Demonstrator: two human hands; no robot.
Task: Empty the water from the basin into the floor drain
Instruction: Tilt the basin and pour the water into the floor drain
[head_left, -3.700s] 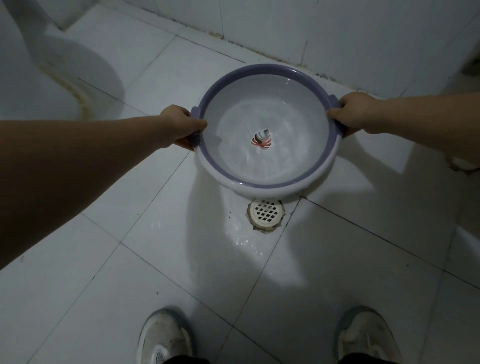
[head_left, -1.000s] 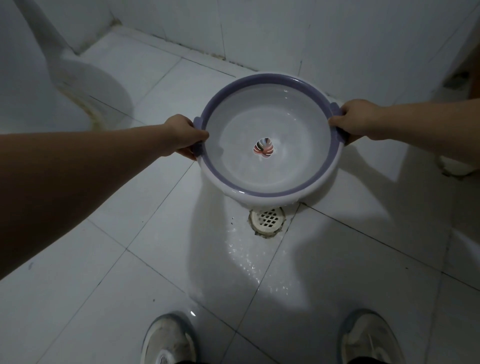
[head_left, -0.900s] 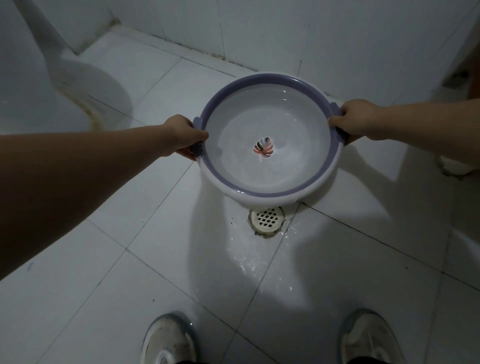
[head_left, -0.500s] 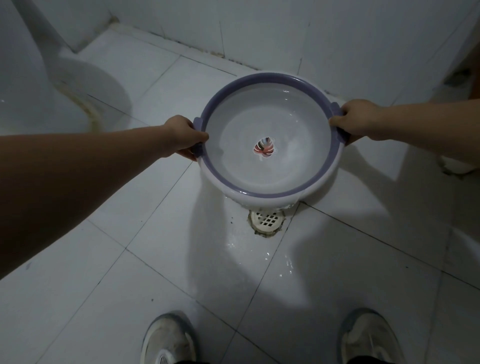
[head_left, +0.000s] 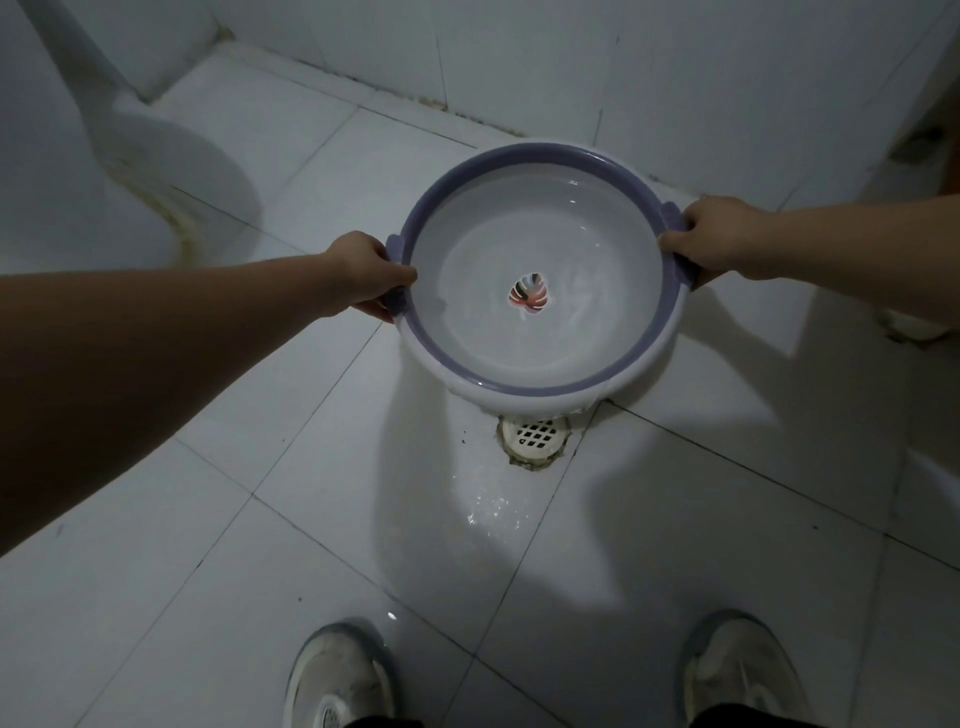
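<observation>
A round white basin with a purple rim and a leaf picture on its bottom hangs above the tiled floor, its near edge tipped down toward me. A shallow layer of water lies in it. My left hand grips its left handle and my right hand grips its right handle. The round white floor drain sits just below the basin's near edge, its far part hidden by the basin. The tiles in front of the drain are wet.
A toilet base stands at the far left. The tiled wall runs right behind the basin. My two shoes stand at the bottom of the view, well short of the drain.
The basin has come slightly nearer and lower, so it covers more of the drain. Ripples in the water have calmed. Both hands keep their grip.
</observation>
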